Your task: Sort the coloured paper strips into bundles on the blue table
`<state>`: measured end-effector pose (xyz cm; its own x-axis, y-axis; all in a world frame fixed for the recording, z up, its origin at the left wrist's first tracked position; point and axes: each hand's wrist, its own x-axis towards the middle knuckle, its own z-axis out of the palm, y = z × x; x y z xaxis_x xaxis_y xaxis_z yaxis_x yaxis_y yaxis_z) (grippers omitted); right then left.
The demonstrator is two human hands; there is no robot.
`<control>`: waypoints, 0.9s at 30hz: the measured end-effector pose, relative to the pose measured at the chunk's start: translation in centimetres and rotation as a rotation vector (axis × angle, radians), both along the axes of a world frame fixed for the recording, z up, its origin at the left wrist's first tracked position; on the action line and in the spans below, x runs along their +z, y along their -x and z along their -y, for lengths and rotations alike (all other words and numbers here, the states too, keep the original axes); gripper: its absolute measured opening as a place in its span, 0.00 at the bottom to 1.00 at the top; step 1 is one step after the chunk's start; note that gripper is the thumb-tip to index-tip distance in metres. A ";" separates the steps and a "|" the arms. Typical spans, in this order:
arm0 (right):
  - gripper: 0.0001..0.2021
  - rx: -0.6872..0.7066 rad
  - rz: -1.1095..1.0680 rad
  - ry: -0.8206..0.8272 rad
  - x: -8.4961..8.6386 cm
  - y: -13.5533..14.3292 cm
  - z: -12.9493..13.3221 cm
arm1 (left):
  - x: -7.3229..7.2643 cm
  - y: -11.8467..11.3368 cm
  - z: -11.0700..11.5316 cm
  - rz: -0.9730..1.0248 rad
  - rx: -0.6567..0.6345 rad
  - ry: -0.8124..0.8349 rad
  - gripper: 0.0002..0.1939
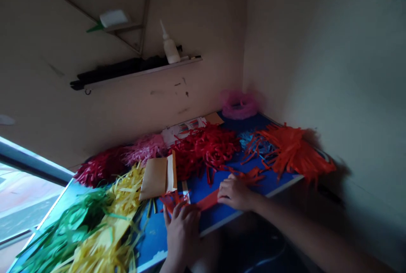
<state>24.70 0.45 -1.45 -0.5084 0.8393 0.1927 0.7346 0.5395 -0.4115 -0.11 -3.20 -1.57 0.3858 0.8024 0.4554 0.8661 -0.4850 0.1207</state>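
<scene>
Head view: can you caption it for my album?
Bare left hand and right hand on a flat, papery red strip, near stringy yellow streamers on a blue table.

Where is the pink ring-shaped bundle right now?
In the head view, the pink ring-shaped bundle sits right of centre, at the blue table's far corner, against the walls.

Dim light fell across two plain walls point(285, 44) meeting behind a blue table point(152, 233). A narrow shelf point(139, 71) hung above it.
</scene>
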 end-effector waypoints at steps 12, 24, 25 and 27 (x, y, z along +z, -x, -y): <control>0.08 -0.243 0.021 0.129 -0.1 1.5 -1.7 | 0.6 -1.7 -1.9 -0.032 0.202 0.165 0.15; 0.08 -0.255 0.078 -0.057 3.2 -0.2 -0.8 | 0.4 -0.9 -2.1 -0.044 -0.031 0.012 0.13; 0.08 -0.145 0.100 -0.114 3.1 0.0 -0.3 | 0.6 -0.9 -2.1 -0.043 -0.050 0.015 0.13; 0.04 0.063 0.164 -0.215 2.3 0.6 0.1 | 1.2 -1.0 -2.0 -0.039 -0.073 0.024 0.12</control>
<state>24.06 0.32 0.87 -0.5973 0.7537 0.2740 0.7444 0.6482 -0.1604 0.86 -1.25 -0.41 0.4606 0.7819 0.4200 0.8328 -0.5444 0.1001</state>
